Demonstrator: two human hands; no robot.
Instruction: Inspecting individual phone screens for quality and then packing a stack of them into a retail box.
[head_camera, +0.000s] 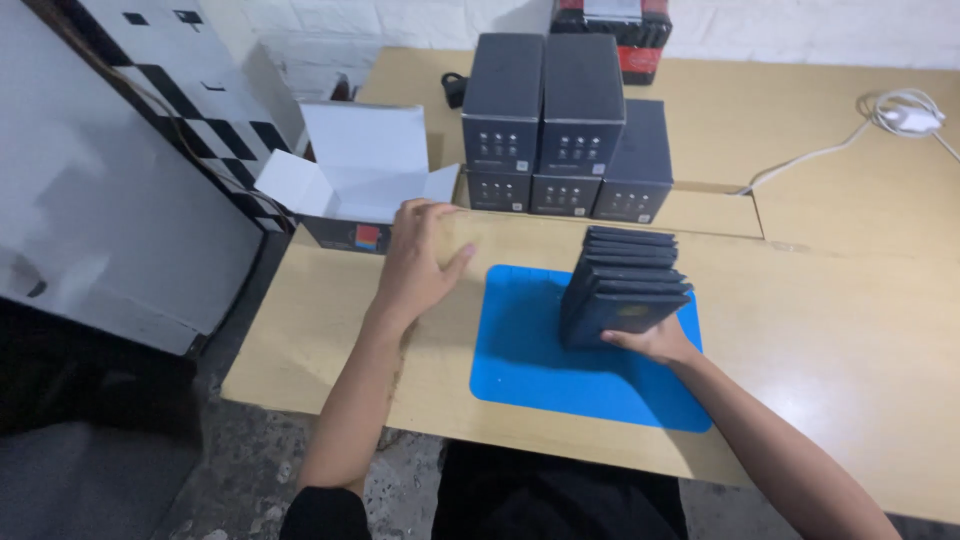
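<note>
your right hand (655, 343) grips the near end of a dark slim-box row (622, 285) on the blue mat (530, 350). your left hand (415, 265), fingers spread, holds nothing; just beyond it, an open white box (365, 175).

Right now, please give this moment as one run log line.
left hand: open, flat on table, near open white carton | right hand: steadies row of dark flat boxes on blue mat

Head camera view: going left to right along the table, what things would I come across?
Open white box → left hand → blue mat → stack of flat dark boxes held by the right hand → white cable.
</note>
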